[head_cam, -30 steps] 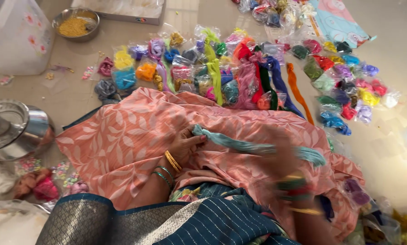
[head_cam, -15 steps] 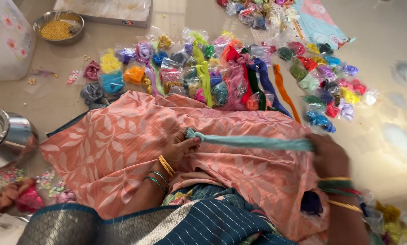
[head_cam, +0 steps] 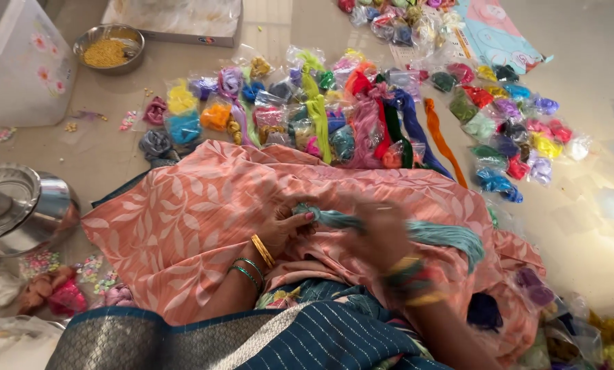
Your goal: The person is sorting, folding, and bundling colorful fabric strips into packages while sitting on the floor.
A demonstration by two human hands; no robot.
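Teal cotton thread, a long soft skein [head_cam: 416, 229], lies across the lap on a peach leaf-printed cloth [head_cam: 183, 226], running from near the middle toward the person's right side, where its loose end fans out. The left hand [head_cam: 286, 229] has its grip pinched closed on one end of the skein. The right hand [head_cam: 382, 233] sits over the middle of the skein, but it is blurred, so I cannot tell whether its grip is closed on the strands or only resting on them. The likely trouble is tangling: if the strands are pulled unevenly while the free end lies spread on the cloth, they could knot or slide off the knee. Loose pieces could also stray among the small clear packets of coloured thread [head_cam: 361, 116] laid just beyond the cloth, muddling the colours. Everything rests on a pale, smooth floor [head_cam: 594, 205], with no desk in sight. A steel bowl of yellow grains [head_cam: 108, 51] stands well apart at the far left, a shiny steel vessel [head_cam: 26, 212] near the left knee, and a white flowered plastic bag [head_cam: 19, 62] beside the bowl.
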